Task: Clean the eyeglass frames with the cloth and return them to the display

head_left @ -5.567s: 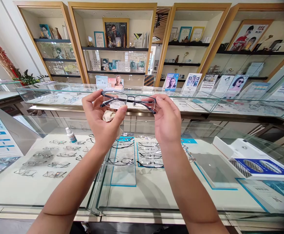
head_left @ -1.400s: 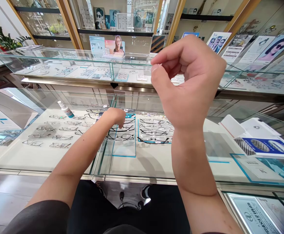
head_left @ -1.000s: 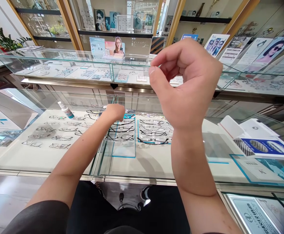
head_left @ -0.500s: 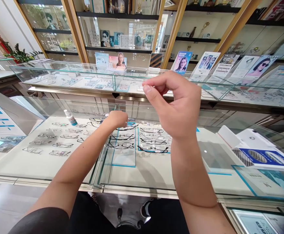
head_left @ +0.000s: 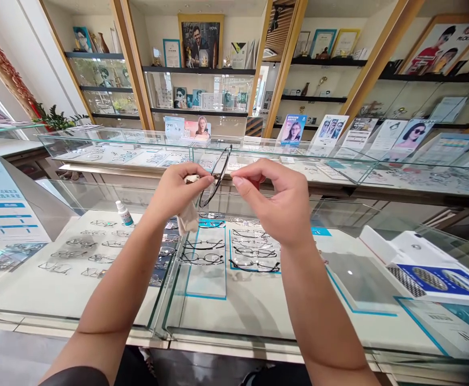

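Note:
My left hand (head_left: 180,190) is raised over the display case, thumb and fingers pinching a pair of dark-framed eyeglasses (head_left: 217,185). The frame is seen nearly edge-on and tilted. A crumpled pale cloth (head_left: 188,219) hangs from the same hand, below the palm. Just right of the eyeglasses is my right hand (head_left: 276,195), its thumb and index fingertip pinched together close to the frame. Whether anything thin sits in that pinch is too small to tell. Under both hands, rows of eyeglasses (head_left: 255,251) lie in the glass case (head_left: 226,335).
A small white spray bottle (head_left: 124,213) stands at the left among more eyeglasses. On the right lies a white and blue box (head_left: 439,276). Another glass display counter (head_left: 138,136) runs across behind, with upright advertising cards (head_left: 293,130) on it.
My left hand has come up from the rows of eyeglasses, now with a pair and the cloth in view. My right hand remains pinched, now close to that pair. The view has tilted up.

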`<state>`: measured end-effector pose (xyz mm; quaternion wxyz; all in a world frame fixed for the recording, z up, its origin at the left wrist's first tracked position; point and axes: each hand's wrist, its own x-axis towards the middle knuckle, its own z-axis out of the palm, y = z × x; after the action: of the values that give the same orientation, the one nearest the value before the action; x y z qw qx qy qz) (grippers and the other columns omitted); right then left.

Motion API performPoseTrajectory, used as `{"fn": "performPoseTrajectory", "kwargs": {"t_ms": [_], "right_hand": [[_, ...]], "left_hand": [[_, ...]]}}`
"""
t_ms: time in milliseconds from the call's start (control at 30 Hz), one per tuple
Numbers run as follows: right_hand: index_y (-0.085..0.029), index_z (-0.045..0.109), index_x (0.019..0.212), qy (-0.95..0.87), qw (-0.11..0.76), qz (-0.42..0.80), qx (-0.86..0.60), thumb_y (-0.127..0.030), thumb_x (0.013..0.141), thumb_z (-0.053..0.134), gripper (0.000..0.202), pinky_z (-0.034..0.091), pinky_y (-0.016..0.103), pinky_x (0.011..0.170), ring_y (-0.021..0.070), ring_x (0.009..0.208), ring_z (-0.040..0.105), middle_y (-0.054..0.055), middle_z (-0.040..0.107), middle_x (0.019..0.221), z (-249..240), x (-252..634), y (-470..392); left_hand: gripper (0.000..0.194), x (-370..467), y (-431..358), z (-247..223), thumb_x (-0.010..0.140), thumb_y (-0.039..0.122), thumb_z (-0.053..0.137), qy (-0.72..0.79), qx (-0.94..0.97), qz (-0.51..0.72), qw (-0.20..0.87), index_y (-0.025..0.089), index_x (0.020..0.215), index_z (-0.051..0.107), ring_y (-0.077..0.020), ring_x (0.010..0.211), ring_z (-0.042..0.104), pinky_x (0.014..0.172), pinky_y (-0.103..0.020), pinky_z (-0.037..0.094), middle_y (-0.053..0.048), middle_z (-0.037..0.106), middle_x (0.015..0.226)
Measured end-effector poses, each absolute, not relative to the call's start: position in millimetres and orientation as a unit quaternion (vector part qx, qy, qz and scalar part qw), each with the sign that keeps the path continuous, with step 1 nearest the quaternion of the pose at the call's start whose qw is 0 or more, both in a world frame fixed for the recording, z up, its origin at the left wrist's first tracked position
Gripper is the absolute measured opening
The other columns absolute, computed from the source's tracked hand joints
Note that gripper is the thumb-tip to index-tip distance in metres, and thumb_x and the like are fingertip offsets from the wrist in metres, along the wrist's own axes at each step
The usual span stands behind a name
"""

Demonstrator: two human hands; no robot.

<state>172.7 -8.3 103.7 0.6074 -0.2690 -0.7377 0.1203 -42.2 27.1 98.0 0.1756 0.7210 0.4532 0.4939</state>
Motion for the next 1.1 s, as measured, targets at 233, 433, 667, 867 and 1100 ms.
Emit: {"fn": "performPoseTrajectory", "kwargs": {"t_ms": [233, 433, 667, 867, 1100], "right_hand": [[-0.024, 0.075, 0.082, -0.727, 0.604, 0.146, -0.291, -0.019, 0.089, 0.077, 0.009, 0.05, 0.034, 0.072, 0.015, 0.073, 0.058, 0.0, 0.072, 0.081, 102.7, 171.1, -5.3], [-0.023, 0.072, 0.081, -0.737, 0.587, 0.184, -0.278, -0.024, 0.087, 0.082, 0.012, 0.048, 0.032, 0.07, 0.0142, 0.073, 0.055, -0.001, 0.067, 0.078, 104.7, 169.9, -6.9], [-0.022, 0.075, 0.083, -0.75, 0.542, 0.228, -0.303, -0.029, 0.086, 0.085, 0.013, 0.043, 0.03, 0.066, 0.013, 0.069, 0.051, -0.002, 0.063, 0.072, 103.9, 169.1, -5.3], [-0.021, 0.076, 0.083, -0.75, 0.534, 0.231, -0.316, -0.031, 0.086, 0.084, 0.012, 0.042, 0.029, 0.065, 0.013, 0.068, 0.051, -0.002, 0.062, 0.07, 103.8, 169.1, -4.1], [-0.021, 0.076, 0.084, -0.75, 0.529, 0.24, -0.317, -0.029, 0.086, 0.082, 0.01, 0.043, 0.029, 0.065, 0.0126, 0.067, 0.051, -0.003, 0.062, 0.069, 105.1, 169.4, -6.1]], "left_hand": [[0.022, -39.5, 2.3, 106.9, 0.087, 0.042, 0.081, 0.392, 0.691, 0.541, 0.276, 0.022, 0.081, 0.078, -0.0188, 0.087, 0.07, 0.09, -0.034, 0.056, -0.003, 0.08, 0.093], [0.019, -38.4, -3.9, 108.8, 0.087, 0.041, 0.083, 0.401, 0.676, 0.559, 0.265, 0.023, 0.081, 0.081, -0.017, 0.083, 0.068, 0.083, -0.032, 0.055, -0.002, 0.079, 0.088], [0.022, -34.7, -5.4, 108.4, 0.086, 0.044, 0.085, 0.395, 0.673, 0.569, 0.258, 0.023, 0.084, 0.081, -0.0195, 0.086, 0.071, 0.084, -0.034, 0.058, -0.003, 0.081, 0.092], [0.024, -34.9, -4.5, 106.7, 0.086, 0.047, 0.086, 0.393, 0.683, 0.566, 0.242, 0.023, 0.085, 0.083, -0.021, 0.09, 0.073, 0.084, -0.033, 0.059, -0.005, 0.083, 0.095], [0.021, -37.9, -5.3, 106.5, 0.086, 0.044, 0.088, 0.362, 0.692, 0.575, 0.244, 0.024, 0.086, 0.084, -0.0209, 0.093, 0.076, 0.089, -0.034, 0.061, -0.004, 0.084, 0.096]]}}
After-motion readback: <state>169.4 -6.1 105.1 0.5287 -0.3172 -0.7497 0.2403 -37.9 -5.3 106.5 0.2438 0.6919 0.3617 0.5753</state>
